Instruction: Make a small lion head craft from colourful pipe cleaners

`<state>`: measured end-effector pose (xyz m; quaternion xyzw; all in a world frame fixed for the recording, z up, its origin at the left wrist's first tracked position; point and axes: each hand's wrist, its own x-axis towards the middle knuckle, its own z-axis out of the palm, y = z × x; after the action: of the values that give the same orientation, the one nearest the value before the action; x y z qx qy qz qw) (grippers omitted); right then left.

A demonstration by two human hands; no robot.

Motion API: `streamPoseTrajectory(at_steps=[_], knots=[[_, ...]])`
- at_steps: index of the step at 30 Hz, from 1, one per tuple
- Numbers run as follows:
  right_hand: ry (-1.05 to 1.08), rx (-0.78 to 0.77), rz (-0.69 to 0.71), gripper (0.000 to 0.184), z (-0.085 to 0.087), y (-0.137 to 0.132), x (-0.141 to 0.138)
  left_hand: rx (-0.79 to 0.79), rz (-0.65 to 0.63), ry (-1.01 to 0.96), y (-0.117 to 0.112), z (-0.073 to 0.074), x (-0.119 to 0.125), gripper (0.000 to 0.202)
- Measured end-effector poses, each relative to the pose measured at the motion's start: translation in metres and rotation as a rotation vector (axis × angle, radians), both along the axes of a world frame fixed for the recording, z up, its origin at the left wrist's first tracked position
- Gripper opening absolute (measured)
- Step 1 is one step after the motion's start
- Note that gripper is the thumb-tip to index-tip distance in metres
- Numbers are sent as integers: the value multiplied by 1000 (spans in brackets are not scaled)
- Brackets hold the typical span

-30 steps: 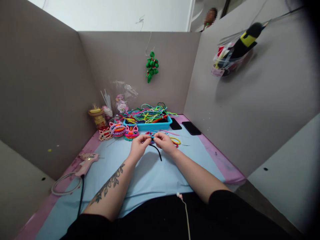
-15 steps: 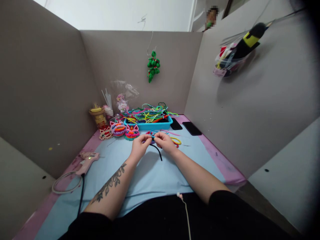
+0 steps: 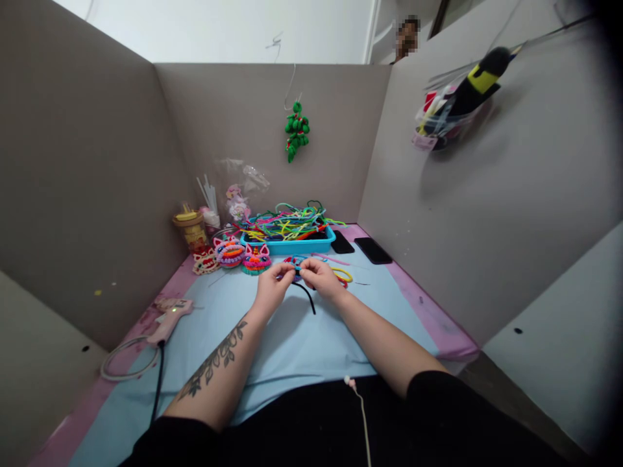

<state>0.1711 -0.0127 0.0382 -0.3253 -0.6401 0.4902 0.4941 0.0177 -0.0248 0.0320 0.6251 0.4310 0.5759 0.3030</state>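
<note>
My left hand [image 3: 275,283] and my right hand [image 3: 320,277] meet over the middle of the blue cloth, fingertips pinched close together. Between them is a black pipe cleaner [image 3: 306,298], its free end curving down toward me. Both hands grip its upper part, which the fingers partly cover. Just behind the fingers lie blue and purple pipe cleaners, mostly hidden by the hands. A yellow pipe cleaner [image 3: 344,272] lies in a bend beyond my right hand. To the left of my left hand sits a pink and orange pipe-cleaner animal head [image 3: 256,258].
A blue tray [image 3: 287,247] heaped with coloured pipe cleaners stands at the back. Two dark phones, one of them this phone [image 3: 372,250], lie right of it. A pink glue gun [image 3: 170,319] with its cable rests at left. Grey partitions [image 3: 272,175] enclose the table; a person is beyond them.
My hands stay almost in place, still pinching the black pipe cleaner. The camera view has shifted slightly, and the person behind the partition has moved a little.
</note>
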Motion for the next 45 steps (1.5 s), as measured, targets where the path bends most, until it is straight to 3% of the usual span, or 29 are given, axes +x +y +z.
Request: streamPoseTrajectory(at_steps=[12, 23, 34, 40, 45], knots=[[-1, -13, -1, 17, -1, 0, 0, 114, 46, 156, 0, -1, -2, 12], [-5, -18, 10, 18, -4, 3, 0, 119, 49, 249, 5, -7, -5, 14], [-81, -9, -17, 18, -4, 6, 3, -93, -46, 104, 1, 8, -4, 20], [-114, 9, 46, 17, -4, 6, 5, -221, -158, -14, 6, 4, -8, 26], [-114, -6, 57, 17, -1, 5, 7, -273, -173, -63, 7, 2, -8, 28]])
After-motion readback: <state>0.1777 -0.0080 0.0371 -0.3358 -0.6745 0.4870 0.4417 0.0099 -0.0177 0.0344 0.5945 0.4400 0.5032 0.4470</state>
